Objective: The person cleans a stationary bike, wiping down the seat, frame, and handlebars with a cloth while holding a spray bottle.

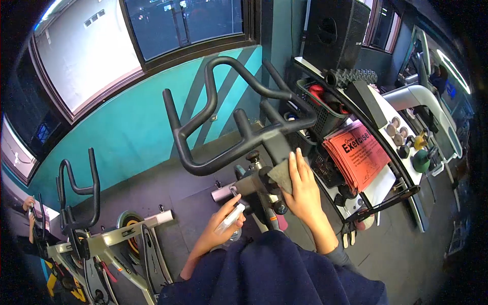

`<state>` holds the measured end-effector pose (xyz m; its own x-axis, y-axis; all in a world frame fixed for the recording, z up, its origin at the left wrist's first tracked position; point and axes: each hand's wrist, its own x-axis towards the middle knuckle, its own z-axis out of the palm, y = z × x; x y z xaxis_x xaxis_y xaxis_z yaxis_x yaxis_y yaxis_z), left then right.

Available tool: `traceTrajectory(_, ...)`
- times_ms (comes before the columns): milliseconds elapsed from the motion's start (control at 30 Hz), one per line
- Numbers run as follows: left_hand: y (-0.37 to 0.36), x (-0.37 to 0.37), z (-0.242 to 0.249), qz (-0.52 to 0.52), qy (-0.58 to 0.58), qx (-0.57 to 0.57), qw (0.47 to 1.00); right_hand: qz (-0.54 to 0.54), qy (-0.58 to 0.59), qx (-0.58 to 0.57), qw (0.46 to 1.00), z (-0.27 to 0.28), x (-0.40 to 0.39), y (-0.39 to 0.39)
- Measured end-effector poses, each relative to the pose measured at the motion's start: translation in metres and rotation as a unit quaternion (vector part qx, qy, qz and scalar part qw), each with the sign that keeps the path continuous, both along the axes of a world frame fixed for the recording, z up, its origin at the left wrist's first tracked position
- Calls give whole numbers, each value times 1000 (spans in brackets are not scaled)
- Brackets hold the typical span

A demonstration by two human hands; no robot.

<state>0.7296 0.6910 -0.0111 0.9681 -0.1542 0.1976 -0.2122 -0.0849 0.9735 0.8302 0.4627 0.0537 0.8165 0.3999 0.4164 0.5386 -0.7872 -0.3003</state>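
A teal wall (114, 124) stands behind the black handlebar (244, 147), a loaded rack (391, 202) to its right, and a second exercise bike (114, 249) well apart to its left. From the handlebar's middle a broad stem (276, 147) reaches toward the wearer. Below the handlebar, the left hand (222, 223) curls around a spray bottle (231, 219), index finger stretched up by the nozzle; whether the trigger is squeezed, I cannot tell. The right hand (303, 185), just below the handlebar's right half, holds a grey cloth (281, 175) that appears pressed to the stem's lower end, its fingers nearly straight and close together. For wiping, steady flat pressure along the stem should serve best, folding the cloth into edges and keeping the nozzle pointed away from the wearer.
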Motion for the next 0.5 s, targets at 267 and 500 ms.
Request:
traceTrajectory(267, -8, 12, 4, -30, 1, -1, 1000, -56, 313, 577, 752, -89, -16, -55)
traceTrajectory(500, -11, 5, -2, -20, 14, -13, 1000, -74, 373, 571, 727, -106, 31, -75)
